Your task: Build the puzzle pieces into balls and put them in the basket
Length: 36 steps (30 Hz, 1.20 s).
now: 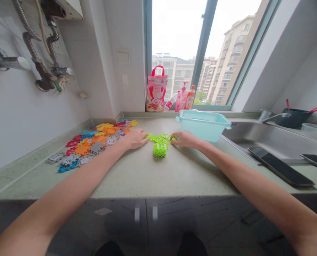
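Bright green interlocking plastic building tiles (pixel 160 150) lie on the counter in front of me, some with white window-grid inserts. The nearest tiles form a raised, box-like shape. My left hand (pixel 136 138) has its thumb and fingers closed around the left end of the green tiles. At their right end, my right hand (pixel 184 139) pinches a green tile between curled fingers and thumb, partly hiding it. To the left of my left hand spreads a pile of loose tiles (pixel 84 147) in orange, yellow, red, blue, grey and purple.
A light-blue plastic tub (pixel 205 124) stands just behind my right hand. Right of it is a steel sink (pixel 254 137), with a dark phone (pixel 279 167) lying across its front edge. A pink bag (pixel 156 93) and pump bottle (pixel 181 99) stand at the window.
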Each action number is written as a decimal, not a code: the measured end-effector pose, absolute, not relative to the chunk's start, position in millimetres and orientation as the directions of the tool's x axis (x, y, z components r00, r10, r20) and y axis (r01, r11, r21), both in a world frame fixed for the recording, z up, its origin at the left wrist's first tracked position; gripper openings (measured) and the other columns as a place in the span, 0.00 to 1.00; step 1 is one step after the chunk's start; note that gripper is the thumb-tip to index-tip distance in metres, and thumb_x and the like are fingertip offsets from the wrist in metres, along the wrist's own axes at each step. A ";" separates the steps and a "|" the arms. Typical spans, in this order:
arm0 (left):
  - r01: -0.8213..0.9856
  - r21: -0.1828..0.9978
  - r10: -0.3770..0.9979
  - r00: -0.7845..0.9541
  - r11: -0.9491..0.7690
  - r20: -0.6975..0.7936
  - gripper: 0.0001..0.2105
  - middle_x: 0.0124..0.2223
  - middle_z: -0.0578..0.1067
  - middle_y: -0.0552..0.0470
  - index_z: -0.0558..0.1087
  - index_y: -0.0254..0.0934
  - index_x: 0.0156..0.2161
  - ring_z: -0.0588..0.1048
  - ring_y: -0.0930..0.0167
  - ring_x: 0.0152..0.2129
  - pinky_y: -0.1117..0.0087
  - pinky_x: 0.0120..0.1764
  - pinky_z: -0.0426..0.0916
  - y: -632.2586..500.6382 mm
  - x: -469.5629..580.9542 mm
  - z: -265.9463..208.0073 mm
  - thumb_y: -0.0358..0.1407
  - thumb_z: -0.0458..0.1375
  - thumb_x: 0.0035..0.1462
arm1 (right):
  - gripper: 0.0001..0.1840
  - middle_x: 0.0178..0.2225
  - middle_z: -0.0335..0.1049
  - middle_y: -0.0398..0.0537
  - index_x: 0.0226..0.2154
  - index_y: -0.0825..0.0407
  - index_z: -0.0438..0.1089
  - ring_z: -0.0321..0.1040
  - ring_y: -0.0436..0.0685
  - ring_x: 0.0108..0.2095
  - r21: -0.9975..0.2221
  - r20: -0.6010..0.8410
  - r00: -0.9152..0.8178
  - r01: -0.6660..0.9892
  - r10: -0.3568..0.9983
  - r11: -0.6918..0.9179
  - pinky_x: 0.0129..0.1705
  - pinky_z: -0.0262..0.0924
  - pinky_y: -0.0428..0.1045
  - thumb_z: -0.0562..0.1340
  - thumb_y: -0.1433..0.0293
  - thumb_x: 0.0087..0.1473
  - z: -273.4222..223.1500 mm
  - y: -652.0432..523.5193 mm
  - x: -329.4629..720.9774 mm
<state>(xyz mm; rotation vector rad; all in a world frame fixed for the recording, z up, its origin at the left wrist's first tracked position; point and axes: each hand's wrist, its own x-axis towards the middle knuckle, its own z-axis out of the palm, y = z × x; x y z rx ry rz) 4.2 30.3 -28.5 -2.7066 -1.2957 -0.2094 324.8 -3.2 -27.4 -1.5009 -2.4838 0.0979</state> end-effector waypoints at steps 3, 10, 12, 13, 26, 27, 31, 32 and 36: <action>0.781 -0.057 0.753 0.616 -0.622 0.231 0.21 0.53 0.79 0.39 0.80 0.38 0.52 0.75 0.58 0.54 0.60 0.58 0.66 26.9 -3.7 -22.3 0.50 0.55 0.66 | 0.13 0.43 0.83 0.48 0.43 0.47 0.82 0.78 0.59 0.41 -0.178 0.207 -0.397 0.884 0.894 0.433 0.45 0.66 0.49 0.65 0.60 0.61 -25.6 -6.0 326.0; 0.838 0.066 0.828 0.519 -0.542 0.211 0.24 0.48 0.83 0.43 0.79 0.38 0.52 0.80 0.60 0.42 0.66 0.43 0.71 24.2 -14.9 -17.0 0.54 0.60 0.59 | 0.22 0.49 0.81 0.54 0.53 0.50 0.80 0.75 0.62 0.49 0.015 0.331 -0.433 0.891 0.838 0.454 0.53 0.66 0.51 0.67 0.66 0.56 -23.8 -13.8 316.0; 0.861 0.003 0.837 0.494 -0.509 0.234 0.22 0.43 0.84 0.43 0.82 0.39 0.46 0.81 0.59 0.39 0.65 0.40 0.70 21.2 -16.3 -15.0 0.55 0.62 0.56 | 0.15 0.48 0.80 0.56 0.47 0.50 0.83 0.73 0.64 0.50 0.112 0.357 -0.495 0.865 0.792 0.490 0.55 0.66 0.53 0.67 0.68 0.57 -21.9 -15.6 315.3; 0.867 -0.036 0.835 0.488 -0.497 0.255 0.21 0.41 0.84 0.43 0.82 0.40 0.41 0.81 0.58 0.38 0.64 0.39 0.69 19.5 -16.5 -13.9 0.55 0.62 0.56 | 0.12 0.46 0.80 0.56 0.42 0.51 0.84 0.73 0.65 0.50 0.153 0.355 -0.520 0.852 0.777 0.501 0.56 0.66 0.54 0.66 0.68 0.58 -21.0 -16.0 315.9; 0.465 0.303 0.541 0.560 -0.832 0.627 0.22 0.39 0.83 0.49 0.83 0.39 0.45 0.79 0.66 0.34 0.65 0.41 0.71 -15.4 29.7 1.4 0.55 0.68 0.57 | 0.22 0.54 0.79 0.55 0.57 0.48 0.74 0.78 0.61 0.51 -0.488 0.561 -0.292 0.640 0.775 0.594 0.53 0.73 0.57 0.68 0.66 0.61 -51.2 27.2 316.8; 0.440 0.294 0.520 0.589 -0.848 0.619 0.20 0.39 0.83 0.49 0.83 0.39 0.44 0.79 0.66 0.35 0.64 0.42 0.72 -19.2 33.6 0.7 0.54 0.69 0.57 | 0.20 0.53 0.80 0.55 0.55 0.49 0.75 0.78 0.61 0.51 -0.491 0.547 -0.309 0.635 0.778 0.597 0.53 0.72 0.56 0.68 0.66 0.60 -54.2 30.0 315.7; 0.377 0.295 0.479 0.706 -0.878 0.522 0.19 0.40 0.82 0.49 0.84 0.41 0.43 0.79 0.65 0.38 0.64 0.45 0.72 -24.4 38.8 -3.9 0.54 0.68 0.58 | 0.11 0.48 0.83 0.51 0.46 0.50 0.79 0.78 0.59 0.47 -0.454 0.455 -0.441 0.632 0.774 0.628 0.53 0.70 0.54 0.66 0.64 0.62 -60.2 33.6 318.6; 0.377 0.316 0.490 0.710 -0.871 0.506 0.19 0.41 0.82 0.49 0.85 0.42 0.44 0.79 0.65 0.38 0.64 0.46 0.72 -22.2 37.4 -5.0 0.54 0.67 0.60 | 0.11 0.47 0.83 0.51 0.45 0.50 0.80 0.78 0.60 0.47 -0.442 0.440 -0.464 0.634 0.769 0.635 0.54 0.69 0.54 0.66 0.65 0.62 -60.3 33.1 320.2; 0.459 0.381 0.596 0.600 -0.803 0.533 0.22 0.47 0.81 0.46 0.84 0.41 0.49 0.79 0.63 0.43 0.61 0.49 0.73 -1.5 25.4 -12.1 0.51 0.52 0.71 | 0.12 0.48 0.83 0.50 0.47 0.50 0.80 0.78 0.59 0.48 -0.386 0.410 -0.501 0.662 0.762 0.643 0.54 0.67 0.51 0.65 0.66 0.63 -55.9 29.1 322.3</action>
